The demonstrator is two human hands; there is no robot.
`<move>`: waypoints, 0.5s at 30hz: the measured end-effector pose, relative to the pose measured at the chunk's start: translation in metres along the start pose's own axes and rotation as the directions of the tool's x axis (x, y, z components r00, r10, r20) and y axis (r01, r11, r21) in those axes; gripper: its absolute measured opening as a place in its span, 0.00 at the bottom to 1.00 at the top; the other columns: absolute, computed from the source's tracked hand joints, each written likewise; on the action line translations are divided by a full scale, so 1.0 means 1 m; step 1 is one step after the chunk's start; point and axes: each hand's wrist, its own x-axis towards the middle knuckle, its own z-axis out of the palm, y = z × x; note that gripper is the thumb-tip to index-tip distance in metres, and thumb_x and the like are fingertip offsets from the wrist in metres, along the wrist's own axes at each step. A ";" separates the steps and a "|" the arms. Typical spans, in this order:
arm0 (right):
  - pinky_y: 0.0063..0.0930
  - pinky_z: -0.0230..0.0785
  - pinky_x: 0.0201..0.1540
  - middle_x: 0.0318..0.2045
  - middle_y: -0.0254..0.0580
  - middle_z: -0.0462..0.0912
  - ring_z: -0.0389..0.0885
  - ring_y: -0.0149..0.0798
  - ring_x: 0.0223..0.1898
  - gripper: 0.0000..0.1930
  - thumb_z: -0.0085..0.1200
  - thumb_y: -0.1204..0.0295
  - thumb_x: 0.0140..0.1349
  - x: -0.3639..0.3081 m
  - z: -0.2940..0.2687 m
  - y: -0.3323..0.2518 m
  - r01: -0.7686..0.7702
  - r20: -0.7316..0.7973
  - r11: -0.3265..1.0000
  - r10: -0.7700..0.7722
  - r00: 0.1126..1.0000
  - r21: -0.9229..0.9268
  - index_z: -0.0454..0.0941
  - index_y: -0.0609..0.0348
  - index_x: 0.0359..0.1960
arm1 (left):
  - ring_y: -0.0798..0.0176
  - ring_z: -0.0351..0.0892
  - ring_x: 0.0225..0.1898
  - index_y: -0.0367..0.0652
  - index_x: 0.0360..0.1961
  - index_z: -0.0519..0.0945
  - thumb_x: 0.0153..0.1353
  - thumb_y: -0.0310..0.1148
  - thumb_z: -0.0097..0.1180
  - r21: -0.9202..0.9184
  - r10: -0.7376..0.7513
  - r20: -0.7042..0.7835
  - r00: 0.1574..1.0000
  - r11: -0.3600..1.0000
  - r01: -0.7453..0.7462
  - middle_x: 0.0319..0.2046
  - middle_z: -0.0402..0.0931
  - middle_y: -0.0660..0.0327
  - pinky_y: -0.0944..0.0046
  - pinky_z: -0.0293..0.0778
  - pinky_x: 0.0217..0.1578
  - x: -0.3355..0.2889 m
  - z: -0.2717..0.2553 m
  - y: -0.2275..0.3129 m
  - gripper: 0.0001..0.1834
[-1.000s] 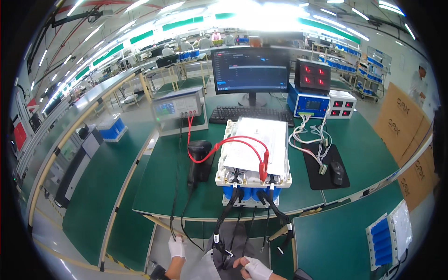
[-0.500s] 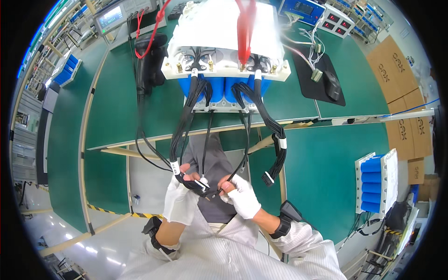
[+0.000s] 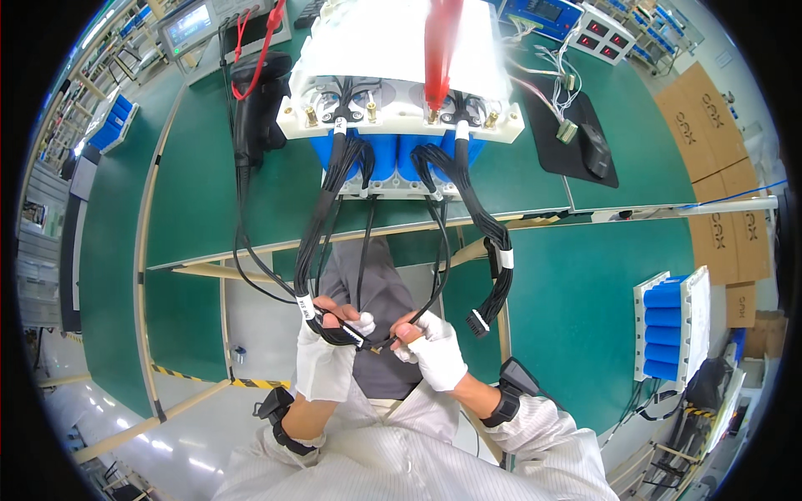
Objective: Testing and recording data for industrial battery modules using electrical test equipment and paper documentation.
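A battery pack with blue cylindrical cells [image 3: 380, 159] and a white end frame [image 3: 401, 125] stands at the bench edge, black wire harnesses hanging from it. My left hand [image 3: 326, 359], in a white glove with bare fingertips, is closed on the left wire harness [image 3: 311, 250] near its white connector [image 3: 352, 334]. Between the bare thumb and finger of my right hand [image 3: 436, 355], also gloved, is a thin black cable [image 3: 428, 302]. Its tip lies close to that connector; whether they touch I cannot tell. The right wire harness [image 3: 493, 284] dangles free, its connector [image 3: 478, 322] downward.
A red test lead [image 3: 439, 58] reaches down to the pack's frame. On the green bench [image 3: 200, 200] are a black handheld scanner [image 3: 255, 113], a bench meter [image 3: 190, 33], a mouse [image 3: 595, 154] and a blue instrument [image 3: 543, 12]. Another battery pack [image 3: 664, 330] sits at right, near cardboard boxes [image 3: 710, 159].
My left hand has turned slightly, shifting the harness and its connector a little left and down. My right hand keeps its pinch on the cable almost in place. The view has shifted slightly.
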 end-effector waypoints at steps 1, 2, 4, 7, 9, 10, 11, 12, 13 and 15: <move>0.17 0.65 0.26 0.23 0.38 0.79 0.73 0.24 0.22 0.14 0.53 0.62 0.65 0.001 0.000 -0.001 0.000 0.000 1.000 0.000 1.000 -0.002 0.74 0.64 0.36 | 0.53 0.79 0.40 0.46 0.47 0.69 0.62 0.38 0.58 0.004 -0.003 -0.007 1.000 1.000 0.003 0.35 0.76 0.54 0.52 0.76 0.46 0.000 0.000 0.000 0.16; 0.17 0.65 0.25 0.23 0.38 0.79 0.73 0.24 0.22 0.14 0.54 0.63 0.64 0.002 0.000 -0.002 -0.005 0.000 1.000 0.005 1.000 -0.005 0.74 0.64 0.36 | 0.53 0.79 0.40 0.46 0.47 0.69 0.62 0.38 0.58 0.008 -0.005 -0.015 1.000 1.000 0.005 0.35 0.76 0.54 0.52 0.76 0.46 0.001 0.000 0.001 0.16; 0.18 0.65 0.25 0.23 0.39 0.79 0.73 0.24 0.22 0.14 0.55 0.63 0.64 0.003 0.000 -0.003 -0.011 0.004 1.000 0.011 1.000 -0.012 0.74 0.65 0.36 | 0.53 0.79 0.40 0.46 0.47 0.69 0.62 0.38 0.58 0.002 0.004 -0.006 1.000 1.000 -0.004 0.35 0.76 0.53 0.51 0.76 0.47 0.001 -0.001 0.000 0.16; 0.18 0.66 0.25 0.23 0.39 0.79 0.73 0.25 0.21 0.14 0.55 0.63 0.64 0.004 0.001 -0.007 -0.019 -0.002 1.000 0.019 1.000 0.001 0.75 0.65 0.36 | 0.52 0.78 0.41 0.45 0.48 0.68 0.62 0.36 0.58 -0.036 -0.006 -0.006 1.000 0.999 0.006 0.36 0.75 0.53 0.51 0.75 0.47 0.005 -0.002 -0.002 0.17; 0.20 0.65 0.26 0.24 0.39 0.80 0.71 0.24 0.22 0.10 0.52 0.68 0.65 0.004 -0.003 -0.008 -0.010 -0.022 0.999 0.009 1.000 -0.041 0.74 0.65 0.38 | 0.51 0.77 0.41 0.43 0.51 0.66 0.61 0.33 0.58 -0.035 -0.051 -0.072 0.996 0.998 0.049 0.37 0.74 0.53 0.50 0.75 0.47 0.009 0.002 -0.005 0.19; 0.20 0.65 0.26 0.24 0.39 0.80 0.71 0.24 0.22 0.10 0.52 0.68 0.65 0.005 -0.005 -0.008 0.018 -0.049 0.998 -0.021 0.999 -0.054 0.74 0.65 0.38 | 0.50 0.76 0.41 0.41 0.52 0.65 0.61 0.30 0.57 -0.004 -0.072 -0.114 0.991 0.997 0.072 0.38 0.74 0.53 0.50 0.75 0.46 0.011 0.007 -0.007 0.20; 0.21 0.66 0.29 0.27 0.39 0.80 0.72 0.24 0.25 0.11 0.53 0.67 0.65 0.006 -0.006 -0.006 0.156 -0.122 0.987 -0.159 0.980 -0.036 0.74 0.65 0.40 | 0.49 0.75 0.40 0.39 0.54 0.63 0.62 0.29 0.54 -0.127 -0.164 -0.131 0.978 0.981 0.147 0.37 0.73 0.53 0.49 0.74 0.45 0.012 0.003 -0.002 0.22; 0.21 0.66 0.31 0.30 0.40 0.80 0.73 0.24 0.27 0.13 0.53 0.66 0.65 0.008 -0.010 -0.012 0.309 -0.186 0.950 -0.310 0.932 -0.038 0.73 0.65 0.42 | 0.51 0.74 0.37 0.41 0.54 0.64 0.62 0.31 0.53 -0.217 -0.122 -0.096 0.988 0.971 0.099 0.36 0.73 0.53 0.49 0.73 0.42 0.015 -0.022 -0.010 0.21; 0.22 0.68 0.37 0.35 0.40 0.80 0.74 0.26 0.33 0.16 0.54 0.65 0.64 0.010 -0.019 -0.022 0.317 -0.264 0.940 -0.340 0.903 -0.124 0.71 0.65 0.47 | 0.53 0.73 0.34 0.42 0.52 0.66 0.60 0.32 0.52 -0.172 -0.073 -0.147 0.986 0.984 0.047 0.33 0.73 0.54 0.51 0.72 0.38 0.015 -0.018 -0.008 0.19; 0.24 0.68 0.42 0.35 0.40 0.80 0.76 0.31 0.36 0.14 0.54 0.67 0.62 0.027 -0.047 -0.048 0.406 -0.437 0.877 -0.480 0.760 -0.257 0.74 0.65 0.43 | 0.56 0.72 0.30 0.43 0.44 0.71 0.57 0.30 0.53 -0.349 -0.181 -0.207 0.961 0.932 0.101 0.29 0.72 0.57 0.51 0.73 0.32 0.020 -0.034 -0.004 0.14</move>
